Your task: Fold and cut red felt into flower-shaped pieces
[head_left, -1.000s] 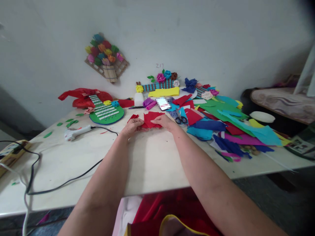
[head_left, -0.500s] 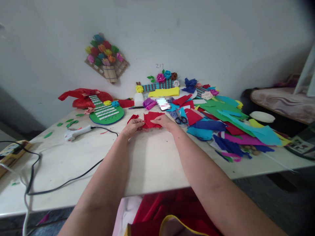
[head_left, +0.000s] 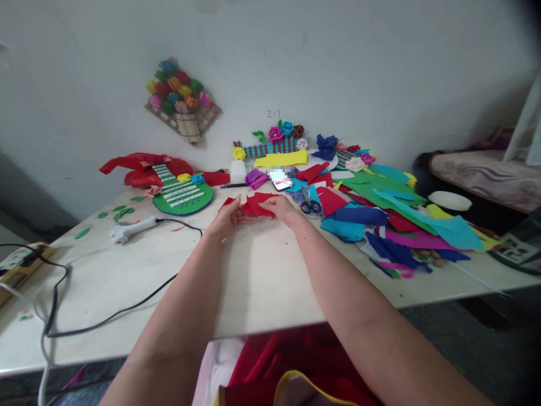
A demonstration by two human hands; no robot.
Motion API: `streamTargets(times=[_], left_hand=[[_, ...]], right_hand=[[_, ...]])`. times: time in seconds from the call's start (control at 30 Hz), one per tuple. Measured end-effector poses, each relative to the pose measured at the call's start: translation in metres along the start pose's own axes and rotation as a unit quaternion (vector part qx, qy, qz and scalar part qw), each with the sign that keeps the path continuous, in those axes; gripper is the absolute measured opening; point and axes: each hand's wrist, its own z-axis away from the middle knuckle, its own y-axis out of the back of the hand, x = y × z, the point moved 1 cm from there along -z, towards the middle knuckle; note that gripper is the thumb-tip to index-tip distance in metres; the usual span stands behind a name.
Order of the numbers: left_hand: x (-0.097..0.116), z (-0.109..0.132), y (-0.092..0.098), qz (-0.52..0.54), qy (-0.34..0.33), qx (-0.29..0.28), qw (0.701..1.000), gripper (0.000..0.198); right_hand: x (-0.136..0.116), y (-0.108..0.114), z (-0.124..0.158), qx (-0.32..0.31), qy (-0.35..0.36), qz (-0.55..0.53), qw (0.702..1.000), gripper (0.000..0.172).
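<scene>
A piece of red crepe paper (head_left: 256,203) lies between my two hands over the middle of the table. My right hand (head_left: 285,210) pinches its right side between thumb and fingers. My left hand (head_left: 228,220) is at the left side, thumb raised off the paper and fingers stretched out beneath it. Another bit of red paper (head_left: 227,202) shows just behind my left hand. Scissors (head_left: 310,206) with dark handles rest to the right of my right hand, and a lit phone (head_left: 280,179) lies behind the paper.
At left are a white glue gun (head_left: 134,228) with a black cord, a green guitar-shaped craft (head_left: 186,194), and a yellow power strip (head_left: 25,262). Coloured paper sheets (head_left: 389,192) pile up on the right. A striped craft with paper flowers (head_left: 270,148) stands against the wall.
My left thumb has lifted away from the red paper, and the left fingers have straightened under it. My right hand keeps its pinch nearly in place.
</scene>
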Motion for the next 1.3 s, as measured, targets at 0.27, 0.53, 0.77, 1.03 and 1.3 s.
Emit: streamTargets(times=[0.27,0.53,0.77,1.03,1.3], left_hand=[[-0.013,-0.006,-0.018,0.011,-0.084,0.057,0.995,0.03],[-0.011,-0.007,-0.01,-0.014,-0.094,0.122,0.988,0.03],[-0.006,-0.004,-0.01,-0.034,-0.081,0.15,0.985,0.031],[-0.008,-0.006,-0.008,-0.04,-0.089,0.152,0.984,0.035],[-0.011,-0.008,-0.011,-0.023,-0.109,0.131,0.985,0.029]], right_hand=[[-0.005,-0.014,0.0,0.035,-0.004,-0.013,0.999,0.018],[0.001,-0.01,-0.002,0.034,0.014,-0.016,0.999,0.031],[-0.006,-0.005,0.004,0.011,-0.044,-0.057,0.997,0.032],[-0.003,-0.007,0.006,-0.017,-0.016,-0.019,1.0,0.037],[0.0,-0.007,0.004,-0.046,-0.024,-0.054,0.997,0.035]])
